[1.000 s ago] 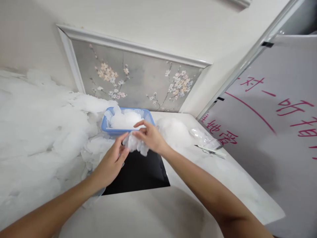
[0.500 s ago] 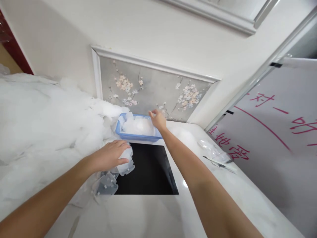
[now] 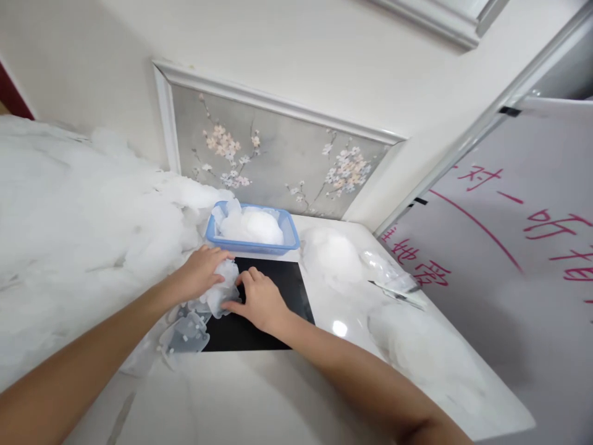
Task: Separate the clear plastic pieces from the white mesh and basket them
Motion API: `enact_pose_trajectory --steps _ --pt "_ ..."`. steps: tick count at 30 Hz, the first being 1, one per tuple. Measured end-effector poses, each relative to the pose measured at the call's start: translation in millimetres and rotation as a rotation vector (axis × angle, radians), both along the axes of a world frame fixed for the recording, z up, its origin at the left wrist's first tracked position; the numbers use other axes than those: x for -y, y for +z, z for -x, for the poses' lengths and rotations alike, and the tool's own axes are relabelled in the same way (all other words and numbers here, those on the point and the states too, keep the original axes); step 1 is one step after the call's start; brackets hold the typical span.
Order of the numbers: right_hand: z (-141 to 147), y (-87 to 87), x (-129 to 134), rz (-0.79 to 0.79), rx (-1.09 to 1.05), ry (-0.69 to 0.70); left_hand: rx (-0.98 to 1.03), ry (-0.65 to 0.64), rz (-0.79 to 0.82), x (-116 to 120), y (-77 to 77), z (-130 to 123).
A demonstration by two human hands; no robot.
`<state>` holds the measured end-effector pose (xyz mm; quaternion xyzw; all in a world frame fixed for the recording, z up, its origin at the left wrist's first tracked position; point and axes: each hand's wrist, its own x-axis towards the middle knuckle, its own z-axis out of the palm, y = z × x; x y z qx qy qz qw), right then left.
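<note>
My left hand (image 3: 197,275) grips the left side of a small stack of translucent, scalloped plastic pieces (image 3: 223,289) at the left part of a black mat (image 3: 269,330). On the stack's right edge are the fingertips of my right hand (image 3: 263,301), thumb and fingers apart. More clear pieces with small white dots (image 3: 185,334) lie loose below my left hand. Just behind the mat stands a blue plastic basket (image 3: 273,248) with white, filmy material (image 3: 259,225) in it.
A large heap of white translucent pieces (image 3: 83,216) covers the table's left side. To the right lie a white mound (image 3: 331,253), a clear plastic bag (image 3: 382,266) and a thin dark-edged item (image 3: 398,295). A whiteboard with red writing (image 3: 500,296) borders the right side.
My right hand has come back from the basket's right end to the stack's right edge. My left hand has stayed at the stack. The camera view has shifted slightly.
</note>
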<state>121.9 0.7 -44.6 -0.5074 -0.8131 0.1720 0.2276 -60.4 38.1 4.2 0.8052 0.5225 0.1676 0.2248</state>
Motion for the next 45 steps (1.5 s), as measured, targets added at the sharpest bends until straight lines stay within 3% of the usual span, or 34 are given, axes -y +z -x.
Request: enact_pose_trajectory --steps 4,8,11,14,18,24,29,32,36,45 --pt "3 -7.5 -5 0.176 -0.303 0.026 0.173 0.107 0.051 -1 9.9 -6" --pt "-26 -5.9 -12 0.553 -0.853 0.059 0.446 0.167 0.224 9 14.8 -13" --pt "-58 -4.1 -12 0.797 -1.127 0.019 0.629 0.177 0.381 19 7.1 -25" --pt "-86 -2.5 -11 0.894 -1.214 -0.031 0.701 0.191 0.545 27 -5.2 -38" --pt "-109 -3.0 -8 0.921 -1.295 -0.047 0.701 0.212 0.678 28 -13.2 -45" --pt "-128 -7.0 -11 0.898 -1.35 0.061 0.656 0.144 0.784 21 -8.9 -37" --pt "-132 -15.4 -15 0.878 -1.354 0.131 0.724 0.007 0.856 17 -14.0 -35" --pt "-131 -20.3 -15 0.841 -1.3 0.146 0.752 -0.098 0.857 16 -17.5 -36" --pt "-128 -23.0 -15 0.795 -1.24 0.172 0.593 -0.198 0.836 15 -16.7 -37" --pt "-125 -18.9 -12 0.758 -1.184 0.164 0.564 -0.162 0.709 17 -24.2 -38"
